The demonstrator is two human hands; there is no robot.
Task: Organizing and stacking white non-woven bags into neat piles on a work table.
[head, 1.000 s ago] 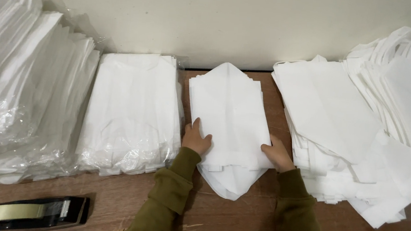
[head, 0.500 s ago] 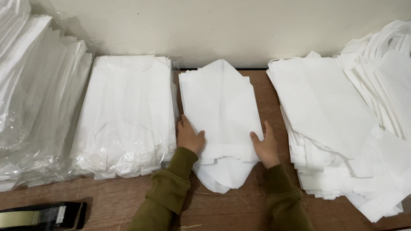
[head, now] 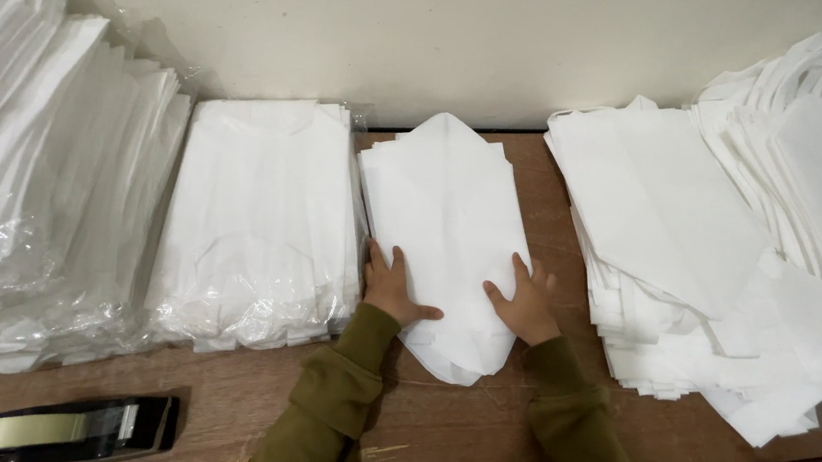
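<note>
Head camera view shows one folded white garment in the middle of the frame, lying on a brown wooden table with its pointed ends toward the wall and toward the person. Two wrapped piles stand at its left: a bagged white stack just beside it, and a larger plastic-wrapped heap at the far left. One loose pile of white fabric pieces fills the right side. One tape dispenser lies at the lower left.

The garment looks smooth, thin and flat, folded in several layers.

The left hand lies flat on its lower left edge, fingers spread, gripping nothing. The right hand presses its lower right edge the same way, open and flat. Both sleeves are olive green.
</note>
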